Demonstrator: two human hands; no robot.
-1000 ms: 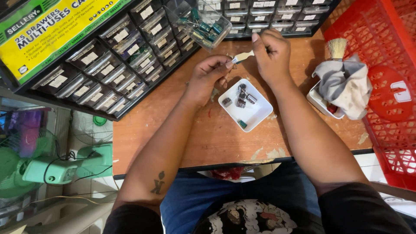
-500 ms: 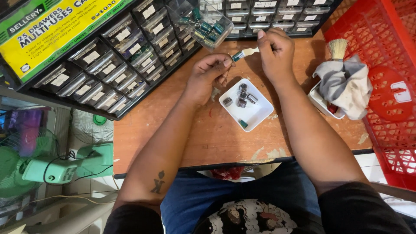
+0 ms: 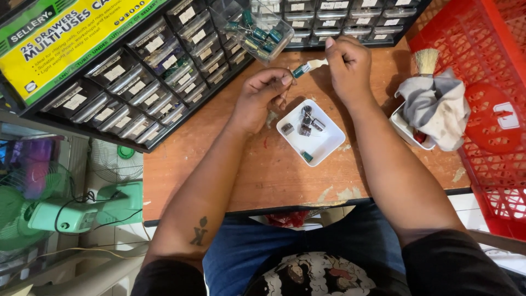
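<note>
Small teal cylindrical capacitor pinched in left hand, raised above white square plastic tray on wooden counter; right hand clenched on pale brush handle, touching it.

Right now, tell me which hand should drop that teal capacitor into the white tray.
Left. The left hand pinches the teal capacitor at its fingertips, just above the white tray. The right hand grips the small brush against it, so it is probably occupied.
</note>
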